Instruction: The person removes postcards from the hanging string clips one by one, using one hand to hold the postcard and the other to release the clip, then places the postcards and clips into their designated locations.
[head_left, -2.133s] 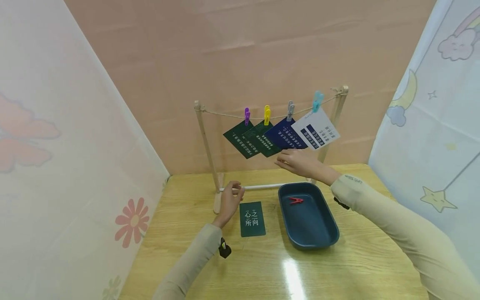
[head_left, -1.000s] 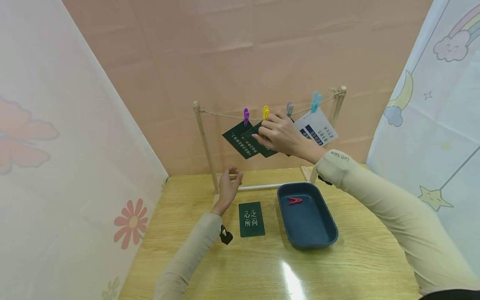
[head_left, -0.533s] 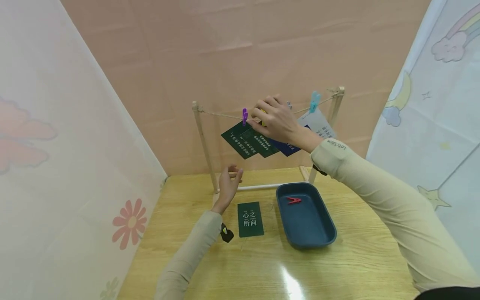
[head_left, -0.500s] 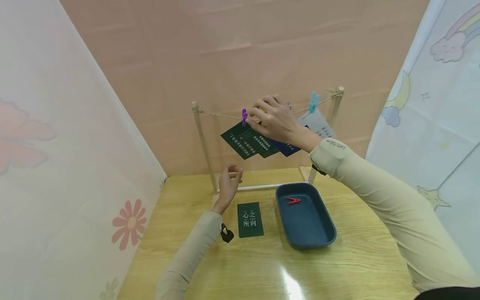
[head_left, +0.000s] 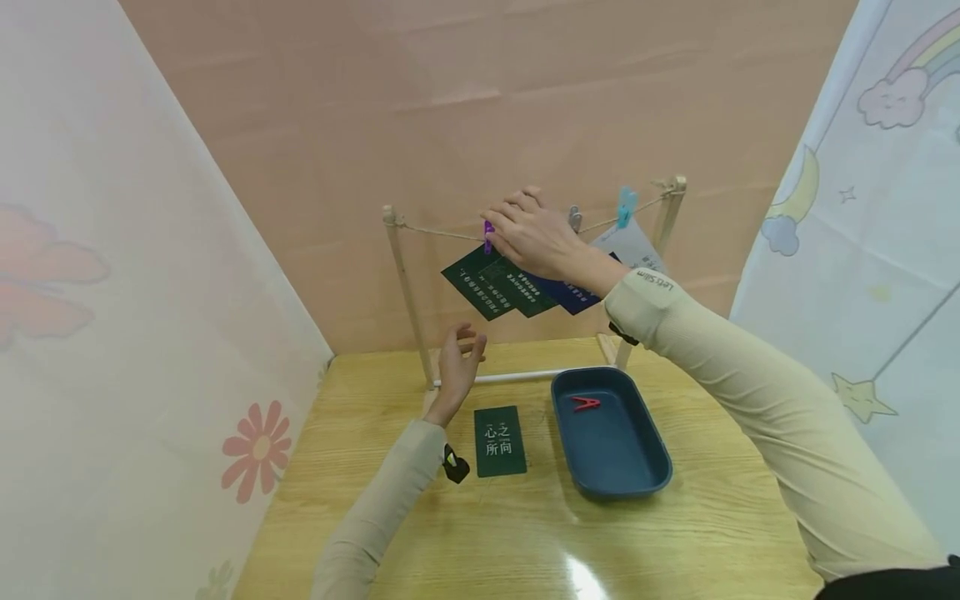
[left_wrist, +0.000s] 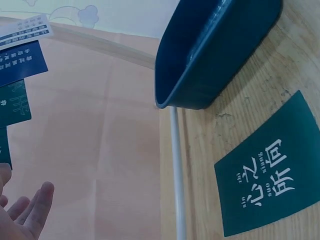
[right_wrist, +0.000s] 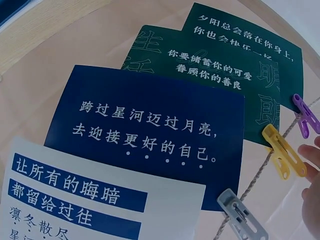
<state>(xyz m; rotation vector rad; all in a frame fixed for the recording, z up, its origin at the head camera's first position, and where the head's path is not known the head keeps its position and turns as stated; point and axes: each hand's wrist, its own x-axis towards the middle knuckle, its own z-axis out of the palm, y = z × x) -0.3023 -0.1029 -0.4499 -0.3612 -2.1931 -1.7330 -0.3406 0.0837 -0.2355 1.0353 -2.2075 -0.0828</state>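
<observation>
My right hand (head_left: pixel 536 237) is raised at the string, its fingertips close beside a purple clothespin (head_left: pixel 488 237); in the right wrist view the fingers (right_wrist: pixel 312 155) show at the edge next to the yellow clothespin (right_wrist: pixel 284 150). Clothespins hold overlapping cards on the string: two green cards (head_left: pixel 480 283), a dark blue card (right_wrist: pixel 150 125) and a white card (head_left: pixel 633 244). A grey clothespin (right_wrist: pixel 240 215) and a light blue clothespin (head_left: pixel 627 207) are further right. My left hand (head_left: pixel 457 367) hovers with loosely curled fingers, holding nothing, near the green card (head_left: pixel 500 442) on the table.
A dark blue tray (head_left: pixel 615 467) with a red clothespin (head_left: pixel 586 403) inside stands right of the card on the table. The wooden rack has a left post (head_left: pixel 405 283), a right post (head_left: pixel 667 217) and a white bottom bar (head_left: pixel 517 377). Printed cloth walls surround the table.
My right hand has moved up and left from below the blue and white cards, past the yellow clothespin, to the purple one. The left hand has stayed nearly in place.
</observation>
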